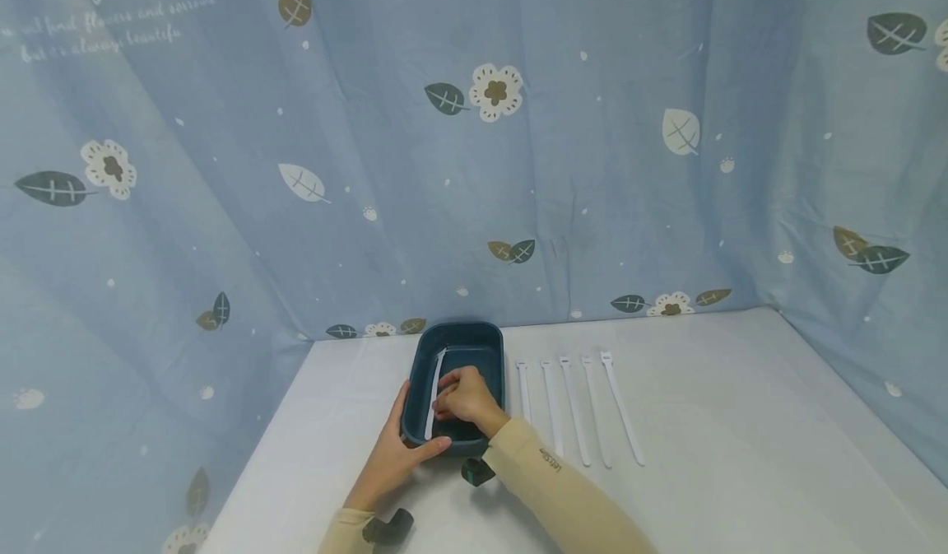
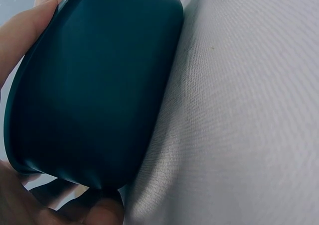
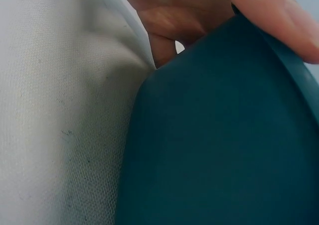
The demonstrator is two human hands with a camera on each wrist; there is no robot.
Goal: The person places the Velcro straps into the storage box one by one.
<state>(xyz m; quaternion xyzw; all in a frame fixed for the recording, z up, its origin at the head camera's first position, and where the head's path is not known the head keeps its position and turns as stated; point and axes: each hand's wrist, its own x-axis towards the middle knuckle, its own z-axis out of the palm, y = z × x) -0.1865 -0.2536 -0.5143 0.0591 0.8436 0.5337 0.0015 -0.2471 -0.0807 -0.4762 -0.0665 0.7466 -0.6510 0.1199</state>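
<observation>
In the head view, a deep dark-teal plastic box stands on the white cloth. My left hand grips its near left corner, thumb over the near rim and fingers along the left wall. The left wrist view shows the box's outer wall between parts of that hand. Inside the box, a white cable tie lies lengthwise by the left wall, its whole length uncovered. My right hand reaches in over the right side, fingers loosely bent, fingertips right at the tie's edge. The right wrist view has the box's near wall.
Several more white cable ties lie in a row right of the box, heads toward the back. The right sleeve overlaps the row's near left end. A blue printed curtain hangs behind the cloth-covered table.
</observation>
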